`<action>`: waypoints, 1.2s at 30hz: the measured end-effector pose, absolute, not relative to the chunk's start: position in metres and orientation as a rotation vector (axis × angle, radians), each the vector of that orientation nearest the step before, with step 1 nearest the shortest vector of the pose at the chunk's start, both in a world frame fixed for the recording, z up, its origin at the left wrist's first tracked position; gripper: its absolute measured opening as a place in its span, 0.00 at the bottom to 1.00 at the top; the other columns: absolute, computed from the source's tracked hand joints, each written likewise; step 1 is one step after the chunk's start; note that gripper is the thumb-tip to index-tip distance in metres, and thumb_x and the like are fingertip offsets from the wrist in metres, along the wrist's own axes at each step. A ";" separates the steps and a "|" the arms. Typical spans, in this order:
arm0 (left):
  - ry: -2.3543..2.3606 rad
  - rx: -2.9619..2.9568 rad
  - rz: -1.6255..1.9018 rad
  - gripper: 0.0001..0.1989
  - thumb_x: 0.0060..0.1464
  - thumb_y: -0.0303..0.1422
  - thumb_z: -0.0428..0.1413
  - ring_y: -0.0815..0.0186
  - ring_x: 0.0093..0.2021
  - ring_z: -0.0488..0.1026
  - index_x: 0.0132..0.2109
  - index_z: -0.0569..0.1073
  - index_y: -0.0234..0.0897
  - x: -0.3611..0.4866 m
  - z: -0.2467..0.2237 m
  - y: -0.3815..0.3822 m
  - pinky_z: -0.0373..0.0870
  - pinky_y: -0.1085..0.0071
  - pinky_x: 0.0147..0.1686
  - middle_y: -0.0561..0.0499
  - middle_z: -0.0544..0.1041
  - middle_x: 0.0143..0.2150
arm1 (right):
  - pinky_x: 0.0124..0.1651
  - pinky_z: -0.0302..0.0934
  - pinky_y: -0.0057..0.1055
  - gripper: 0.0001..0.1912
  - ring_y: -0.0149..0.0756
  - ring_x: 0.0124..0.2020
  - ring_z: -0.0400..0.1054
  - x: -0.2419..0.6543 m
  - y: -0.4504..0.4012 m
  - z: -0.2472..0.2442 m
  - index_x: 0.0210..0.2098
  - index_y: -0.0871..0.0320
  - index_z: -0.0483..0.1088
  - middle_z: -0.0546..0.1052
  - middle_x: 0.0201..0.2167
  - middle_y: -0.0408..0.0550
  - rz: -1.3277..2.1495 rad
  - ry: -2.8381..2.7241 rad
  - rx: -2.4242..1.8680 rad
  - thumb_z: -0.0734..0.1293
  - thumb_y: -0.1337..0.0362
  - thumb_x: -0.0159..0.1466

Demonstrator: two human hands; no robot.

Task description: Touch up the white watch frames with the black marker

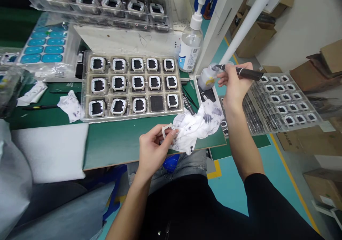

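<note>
My left hand (153,151) pinches a small white watch-case frame (167,127) between thumb and fingers, just above the table's front edge. Beside it lies a crumpled white cloth (197,124) with dark ink stains. In my right hand (235,85) is a black marker pen (251,74), held nearly level. The pen's tip end is at the mouth of a small translucent bottle (207,78); whether they touch I cannot tell. Behind my left hand, a clear plastic tray (130,115) carries rows of similar white frames, and one front-row compartment shows only its dark pad (156,103).
A pump bottle (189,51) stands behind the tray. Another capped marker (188,104) lies by the cloth. Stacked trays (120,17) of frames rise at the back, with more trays (288,101) at right. White foam (50,151) lies at left. Cardboard boxes (307,77) line the right side.
</note>
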State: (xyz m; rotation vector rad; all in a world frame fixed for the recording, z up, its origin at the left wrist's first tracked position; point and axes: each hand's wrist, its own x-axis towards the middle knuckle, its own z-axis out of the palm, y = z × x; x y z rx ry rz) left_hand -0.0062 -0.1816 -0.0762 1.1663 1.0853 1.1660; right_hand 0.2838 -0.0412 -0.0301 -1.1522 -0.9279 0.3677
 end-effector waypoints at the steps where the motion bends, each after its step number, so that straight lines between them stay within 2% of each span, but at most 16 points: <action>1: 1.087 1.165 1.163 0.10 0.64 0.39 0.73 0.68 0.30 0.80 0.44 0.88 0.36 -0.006 -0.076 -0.182 0.82 0.74 0.32 0.49 0.89 0.37 | 0.24 0.63 0.34 0.25 0.33 0.21 0.72 0.283 -0.042 -0.029 0.37 0.44 0.61 0.80 0.24 0.34 0.368 -0.923 -1.155 0.81 0.45 0.67; 11: 1.093 1.164 1.155 0.11 0.64 0.39 0.74 0.68 0.29 0.80 0.45 0.88 0.36 -0.005 -0.076 -0.181 0.82 0.74 0.32 0.49 0.88 0.36 | 0.25 0.65 0.35 0.23 0.34 0.22 0.70 0.284 -0.044 -0.026 0.37 0.43 0.60 0.79 0.23 0.32 0.373 -0.874 -1.173 0.79 0.47 0.69; 15: 1.090 1.169 1.160 0.11 0.64 0.40 0.73 0.68 0.30 0.80 0.44 0.88 0.36 -0.006 -0.074 -0.181 0.82 0.73 0.33 0.48 0.89 0.37 | 0.24 0.64 0.36 0.25 0.38 0.22 0.71 0.286 -0.044 -0.025 0.37 0.42 0.61 0.77 0.22 0.32 0.409 -0.874 -1.150 0.81 0.44 0.66; 23: 1.095 1.169 1.159 0.12 0.64 0.41 0.74 0.67 0.30 0.81 0.44 0.88 0.36 -0.005 -0.074 -0.181 0.83 0.73 0.32 0.46 0.90 0.38 | 0.27 0.63 0.40 0.25 0.38 0.23 0.70 0.283 -0.046 -0.018 0.35 0.41 0.62 0.77 0.21 0.32 0.432 -0.861 -1.201 0.82 0.45 0.62; 26: 1.104 1.169 1.151 0.13 0.64 0.42 0.74 0.66 0.30 0.81 0.44 0.88 0.36 -0.005 -0.074 -0.181 0.83 0.71 0.33 0.46 0.90 0.38 | 0.29 0.61 0.41 0.25 0.35 0.24 0.70 0.282 -0.048 -0.012 0.34 0.41 0.61 0.79 0.21 0.30 0.469 -0.859 -1.238 0.83 0.49 0.60; 32: 1.103 1.159 1.143 0.13 0.64 0.43 0.73 0.66 0.30 0.81 0.44 0.88 0.36 -0.005 -0.074 -0.182 0.83 0.72 0.33 0.46 0.89 0.38 | 0.29 0.57 0.39 0.19 0.31 0.22 0.71 0.284 -0.047 -0.002 0.36 0.43 0.59 0.78 0.19 0.29 0.434 -0.915 -1.283 0.76 0.61 0.63; 36: 1.091 1.160 1.149 0.13 0.64 0.42 0.73 0.67 0.30 0.80 0.44 0.87 0.35 -0.005 -0.075 -0.181 0.82 0.73 0.33 0.46 0.89 0.38 | 0.28 0.53 0.38 0.19 0.30 0.19 0.68 0.288 -0.041 0.001 0.36 0.44 0.57 0.77 0.18 0.28 0.436 -0.939 -1.322 0.74 0.63 0.66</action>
